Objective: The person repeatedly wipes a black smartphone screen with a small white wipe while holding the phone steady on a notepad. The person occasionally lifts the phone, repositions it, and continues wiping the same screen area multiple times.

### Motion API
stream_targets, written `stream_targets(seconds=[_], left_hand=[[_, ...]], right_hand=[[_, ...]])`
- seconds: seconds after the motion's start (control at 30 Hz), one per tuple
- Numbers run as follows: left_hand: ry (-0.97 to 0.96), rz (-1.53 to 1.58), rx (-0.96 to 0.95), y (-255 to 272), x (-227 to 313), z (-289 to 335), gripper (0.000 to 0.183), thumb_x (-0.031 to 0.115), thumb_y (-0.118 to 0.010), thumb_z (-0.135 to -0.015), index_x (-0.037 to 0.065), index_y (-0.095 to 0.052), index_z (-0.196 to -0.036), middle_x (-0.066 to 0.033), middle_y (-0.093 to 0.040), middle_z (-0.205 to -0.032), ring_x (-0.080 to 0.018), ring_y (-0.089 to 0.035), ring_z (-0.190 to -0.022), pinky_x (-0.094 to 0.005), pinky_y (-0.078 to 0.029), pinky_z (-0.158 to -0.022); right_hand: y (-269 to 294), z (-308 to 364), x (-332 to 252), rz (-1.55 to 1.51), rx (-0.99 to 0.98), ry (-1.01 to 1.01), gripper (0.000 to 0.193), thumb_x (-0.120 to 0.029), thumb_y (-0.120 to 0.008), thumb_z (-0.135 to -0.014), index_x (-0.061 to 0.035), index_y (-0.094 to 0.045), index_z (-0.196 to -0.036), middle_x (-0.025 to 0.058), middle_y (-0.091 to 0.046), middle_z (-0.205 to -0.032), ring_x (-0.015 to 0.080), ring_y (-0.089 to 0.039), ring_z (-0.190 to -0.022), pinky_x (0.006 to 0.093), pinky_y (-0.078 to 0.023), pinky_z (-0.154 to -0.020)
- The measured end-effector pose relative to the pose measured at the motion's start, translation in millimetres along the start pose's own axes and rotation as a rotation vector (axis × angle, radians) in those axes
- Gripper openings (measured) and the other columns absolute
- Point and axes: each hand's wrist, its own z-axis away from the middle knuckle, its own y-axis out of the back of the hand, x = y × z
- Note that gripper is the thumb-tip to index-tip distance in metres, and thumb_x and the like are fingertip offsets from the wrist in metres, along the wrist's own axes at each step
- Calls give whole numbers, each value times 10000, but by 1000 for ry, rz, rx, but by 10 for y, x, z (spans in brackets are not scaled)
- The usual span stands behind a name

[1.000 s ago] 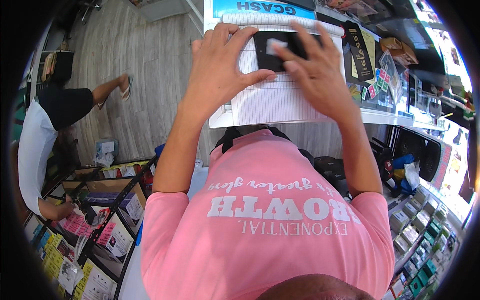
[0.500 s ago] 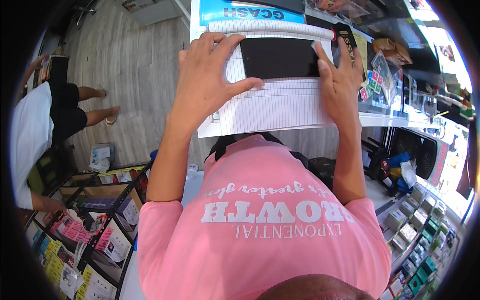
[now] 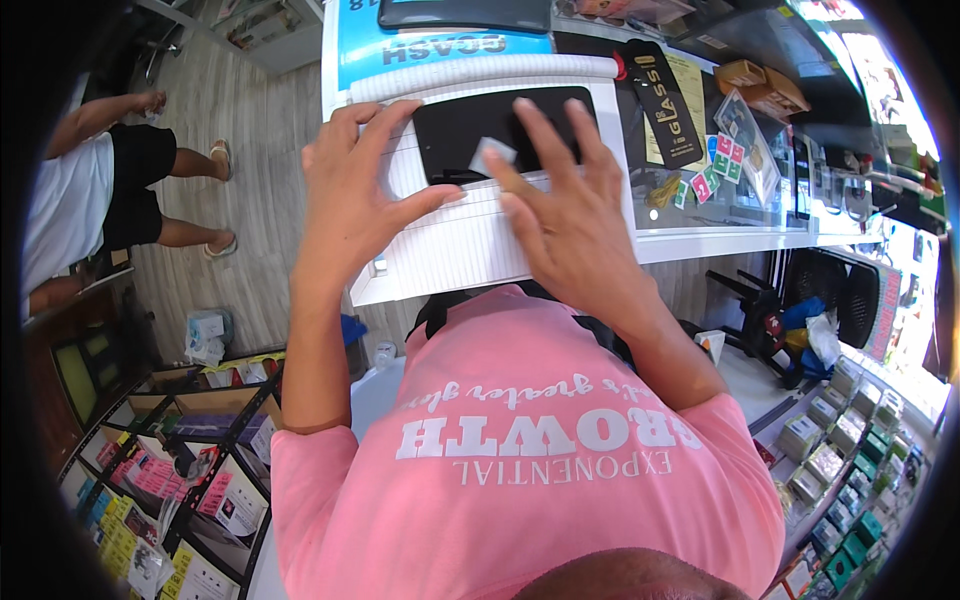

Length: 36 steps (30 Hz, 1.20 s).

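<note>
A black flat smartphone (image 3: 450, 125), its dark face up, lies on an open ruled notebook (image 3: 470, 240) at the table's near edge. My left hand (image 3: 350, 180) brackets the phone's left end, index fingertip at the far corner and thumb along the near edge. Over the phone reaches my right hand (image 3: 575, 200), its index fingertip pressing a small whitish square (image 3: 493, 155) onto the dark face. The other right fingers are spread above the phone's right part. Whether the square is cloth, paper or film I cannot tell.
A black screen-protector package (image 3: 665, 105), small colourful stickers (image 3: 730, 155) and a brown box (image 3: 770, 88) lie on the glass counter to the right. Another dark device (image 3: 465, 12) rests on a blue sheet (image 3: 365, 40) beyond the notebook. A person (image 3: 75, 195) stands at the left.
My right hand has moved left, from the phone's right end to over its face, carrying the whitish square. In the picture, the phone, notebook and left hand now appear further left and lower.
</note>
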Motion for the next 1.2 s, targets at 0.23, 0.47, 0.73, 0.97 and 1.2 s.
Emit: stream_targets(seconds=[0.23, 0.47, 0.73, 0.97, 1.2], left_hand=[[25, -60, -18, 26, 16, 50, 936, 577, -960, -682, 210, -639, -1480, -91, -566, -1358, -290, -550, -1298, -477, -360, -1081], [27, -36, -11, 16, 6, 39, 947, 586, -965, -668, 225, -642, -1482, -81, -566, -1358, -279, -556, -1288, -464, -363, -1082], [47, -42, 8, -12, 13, 48, 918, 550, -983, -663, 236, -661, -1463, -76, -567, -1366, -285, -560, -1289, -464, -383, -1097], [39, -31, 1, -15, 20, 29, 928, 458, -1006, -642, 248, -661, -1477, -70, -544, -1387, -324, -517, -1339, -497, -401, -1167], [0, 7, 15, -23, -51, 57, 941, 488, -1000, -642, 252, -655, -1485, -76, -565, -1403, -337, -559, -1324, -486, -448, -1138]], right_hand=[[209, 109, 742, 126, -5, -60, 402, -346, -516, -1119, -302, -698, -1474, 121, -347, -1730, 445, -209, -1608, 618, -218, -1260], [221, -238, 1244, 173, -23, 115, 432, -412, -430, -1152, -320, -700, -1477, 84, -296, -1754, 404, -196, -1618, 572, -201, -1298], [445, -497, 1542, 97, -253, 249, 461, -453, -431, -1142, -298, -682, -1496, 216, -214, -1769, 540, -158, -1596, 659, -171, -1286], [510, -151, 1554, 122, -287, 367, 424, -420, -448, -1144, -337, -689, -1484, 133, -236, -1781, 468, -148, -1622, 617, -188, -1292], [358, 168, 1052, 144, -177, 242, 417, -401, -451, -1147, -341, -691, -1483, 79, -282, -1780, 406, -192, -1631, 567, -210, -1294]])
